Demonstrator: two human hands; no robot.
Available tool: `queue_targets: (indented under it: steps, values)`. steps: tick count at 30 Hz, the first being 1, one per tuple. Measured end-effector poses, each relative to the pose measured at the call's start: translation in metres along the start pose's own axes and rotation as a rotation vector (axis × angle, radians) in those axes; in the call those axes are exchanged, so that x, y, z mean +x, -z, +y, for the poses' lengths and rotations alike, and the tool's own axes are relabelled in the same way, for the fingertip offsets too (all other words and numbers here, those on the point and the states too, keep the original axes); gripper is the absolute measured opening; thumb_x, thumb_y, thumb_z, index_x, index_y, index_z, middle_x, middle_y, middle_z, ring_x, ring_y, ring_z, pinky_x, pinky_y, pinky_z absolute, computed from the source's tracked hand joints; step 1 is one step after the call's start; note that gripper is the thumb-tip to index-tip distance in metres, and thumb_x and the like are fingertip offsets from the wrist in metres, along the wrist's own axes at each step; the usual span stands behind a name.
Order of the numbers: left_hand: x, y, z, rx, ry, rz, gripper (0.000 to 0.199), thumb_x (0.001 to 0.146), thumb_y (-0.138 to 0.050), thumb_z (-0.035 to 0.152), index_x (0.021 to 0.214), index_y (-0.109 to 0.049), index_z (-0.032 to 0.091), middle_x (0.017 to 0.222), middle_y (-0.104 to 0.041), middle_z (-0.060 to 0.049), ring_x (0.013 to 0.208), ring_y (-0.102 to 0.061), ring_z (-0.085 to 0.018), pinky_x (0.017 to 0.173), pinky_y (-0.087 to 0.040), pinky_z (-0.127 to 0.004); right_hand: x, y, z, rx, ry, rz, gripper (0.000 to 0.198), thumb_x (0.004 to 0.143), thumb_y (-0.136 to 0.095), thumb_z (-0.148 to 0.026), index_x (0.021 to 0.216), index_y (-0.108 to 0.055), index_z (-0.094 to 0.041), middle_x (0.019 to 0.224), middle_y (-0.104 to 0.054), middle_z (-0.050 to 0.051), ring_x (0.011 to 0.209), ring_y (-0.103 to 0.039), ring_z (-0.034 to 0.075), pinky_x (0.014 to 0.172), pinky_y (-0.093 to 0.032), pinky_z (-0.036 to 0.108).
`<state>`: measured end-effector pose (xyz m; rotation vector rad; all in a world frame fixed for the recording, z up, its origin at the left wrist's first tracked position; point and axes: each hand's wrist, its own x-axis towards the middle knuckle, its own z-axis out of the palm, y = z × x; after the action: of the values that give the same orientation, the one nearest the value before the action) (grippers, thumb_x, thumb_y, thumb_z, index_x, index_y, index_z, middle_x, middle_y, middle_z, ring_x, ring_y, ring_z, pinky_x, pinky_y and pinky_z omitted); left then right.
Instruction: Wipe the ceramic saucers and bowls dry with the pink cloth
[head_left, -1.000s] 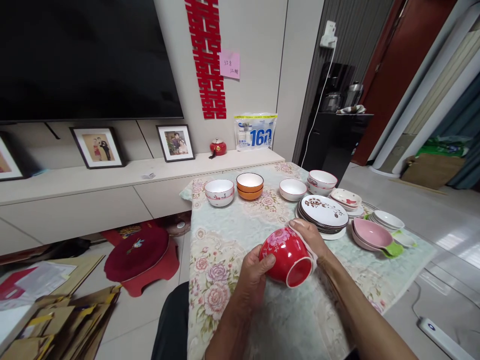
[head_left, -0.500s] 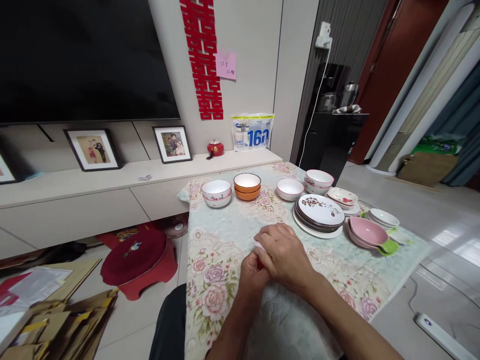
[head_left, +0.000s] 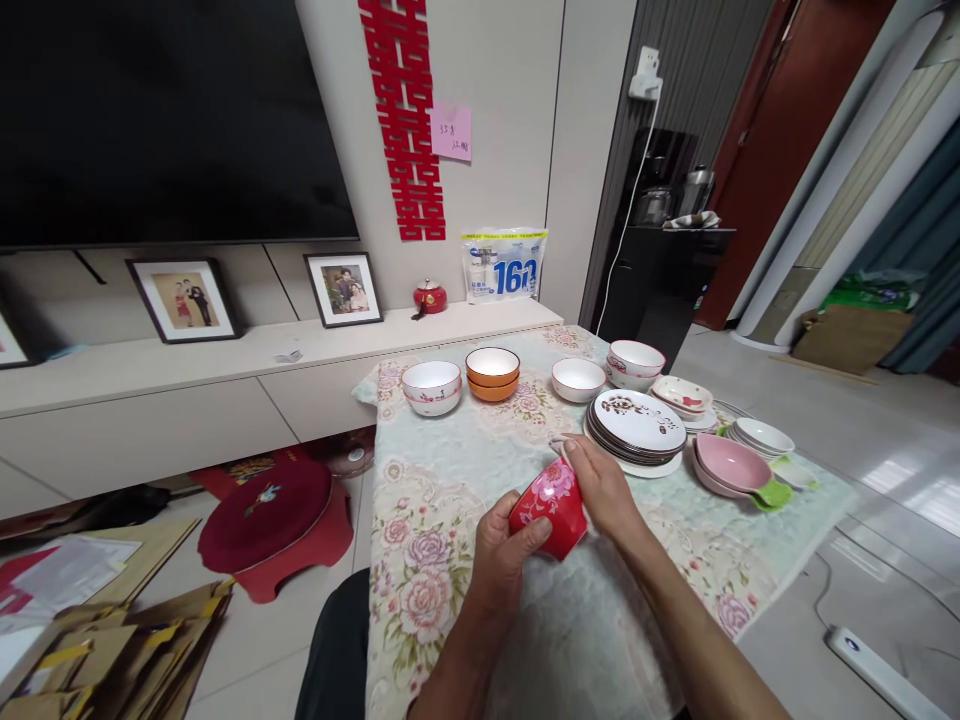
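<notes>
A red bowl [head_left: 553, 500] with pink flowers is tilted on its side above the near part of the table. My left hand [head_left: 504, 545] grips it, thumb across the outer wall. My right hand [head_left: 600, 485] is closed at the far side of the bowl's rim, pinching a whitish cloth or tissue [head_left: 559, 441], of which only a small piece shows. Beyond my hands stand two stacked orange bowls [head_left: 493, 375], stacked white bowls [head_left: 433, 388] and a single white bowl [head_left: 578, 380]. The bowl's inside is hidden from me.
To the right are a stack of brown-patterned plates [head_left: 636, 425], pink bowls with green handles [head_left: 731, 465] and small white bowls [head_left: 761, 436]. A flowered tablecloth [head_left: 427, 480] covers the table. A red stool [head_left: 277, 525] stands on the left; a power strip [head_left: 885, 670] lies on the right floor.
My right hand has moved off the top of the bowl to its right side. The red bowl, mostly covered before, is now tilted and its flowered outside shows.
</notes>
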<state>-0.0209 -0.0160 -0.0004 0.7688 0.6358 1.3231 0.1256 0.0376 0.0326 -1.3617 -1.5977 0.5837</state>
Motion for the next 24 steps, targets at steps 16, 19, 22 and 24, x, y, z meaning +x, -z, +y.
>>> queue_targets:
  steps: [16, 19, 22, 24]
  values:
    - [0.005, 0.002, 0.0, -0.127, 0.002, 0.037, 0.03, 0.065, -0.082, 0.026, 0.09, -0.071, 0.014, 0.081, -0.073, -0.004, 0.071, -0.062, -0.017, 0.074, -0.047, -0.03, 0.016, 0.001, 0.003, 0.263, -0.063, -0.087, 0.041, 0.094, -0.044, -0.052, 0.104, -0.067, -0.019, 0.109, -0.072, 0.009, 0.103, -0.064, 0.025, 0.095, -0.048, 0.04]
    - [0.007, 0.002, 0.002, -0.195, 0.008, 0.01, 0.038, 0.066, -0.081, 0.026, 0.1, -0.072, 0.012, 0.09, -0.076, -0.009, 0.083, -0.067, -0.023, 0.083, -0.049, -0.036, 0.015, 0.002, 0.014, 0.404, -0.168, -0.095, 0.043, 0.087, -0.053, -0.061, 0.088, -0.067, -0.02, 0.095, -0.073, 0.008, 0.094, -0.065, 0.025, 0.085, -0.051, 0.037]
    - [0.009, 0.001, 0.002, -0.276, 0.024, 0.009, 0.04, 0.071, -0.077, 0.026, 0.109, -0.071, 0.013, 0.101, -0.076, -0.011, 0.099, -0.068, -0.028, 0.092, -0.048, -0.04, 0.007, -0.002, 0.022, 0.45, -0.203, -0.068, 0.048, 0.082, -0.057, -0.068, 0.081, -0.063, -0.021, 0.088, -0.073, 0.008, 0.086, -0.066, 0.025, 0.077, -0.053, 0.037]
    - [0.01, 0.002, 0.002, -0.327, 0.036, 0.029, 0.039, 0.075, -0.074, 0.026, 0.112, -0.071, 0.013, 0.107, -0.075, -0.011, 0.107, -0.066, -0.029, 0.098, -0.047, -0.041, 0.002, -0.004, 0.026, 0.524, -0.255, -0.087, 0.05, 0.081, -0.057, -0.07, 0.082, -0.062, -0.021, 0.087, -0.073, 0.009, 0.081, -0.067, 0.025, 0.072, -0.054, 0.036]
